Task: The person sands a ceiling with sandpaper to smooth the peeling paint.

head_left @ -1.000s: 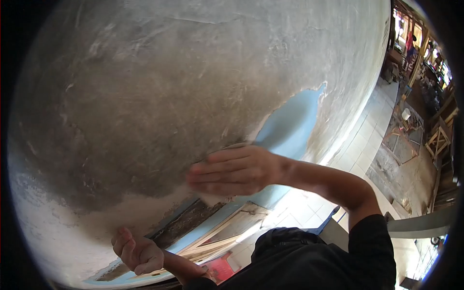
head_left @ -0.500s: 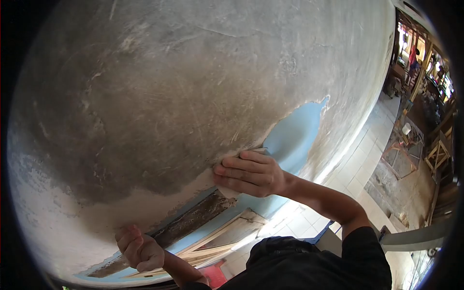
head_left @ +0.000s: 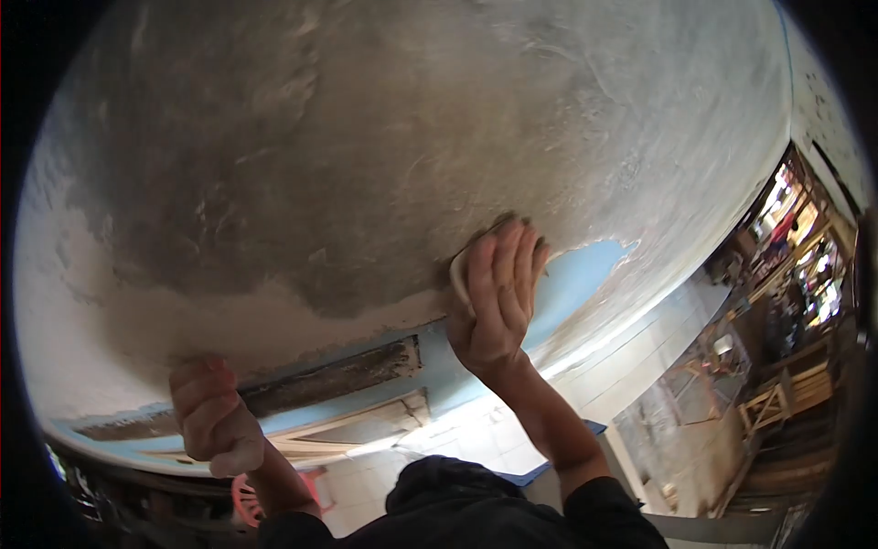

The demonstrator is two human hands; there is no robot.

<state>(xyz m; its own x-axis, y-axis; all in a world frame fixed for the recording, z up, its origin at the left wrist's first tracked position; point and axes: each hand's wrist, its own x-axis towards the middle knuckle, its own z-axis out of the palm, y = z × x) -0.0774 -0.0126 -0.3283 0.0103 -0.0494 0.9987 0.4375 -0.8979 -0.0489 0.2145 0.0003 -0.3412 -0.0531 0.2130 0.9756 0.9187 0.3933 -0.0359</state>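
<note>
My right hand (head_left: 497, 306) presses a pale folded sheet (head_left: 460, 280), which looks like sandpaper, against the grey plastered wall (head_left: 384, 165). Its fingers point up and lie close together over the sheet, hiding most of it. Just right of that hand is a light blue painted patch (head_left: 578, 279). My left hand (head_left: 215, 419) is curled into a fist near the lower left of the wall, by the end of a dark recessed strip (head_left: 334, 373). Whether anything is inside the fist is hidden.
Below the strip, a wooden frame (head_left: 366, 423) leans in view. A red plastic chair (head_left: 249, 499) stands at lower left, on pale floor tiles (head_left: 476, 435). Timber and wooden frames (head_left: 777, 403) clutter the right side.
My right hand has moved up the wall with the sheet and turned so its fingers point upward. My left fist appears further left and higher. The whole view has tilted.
</note>
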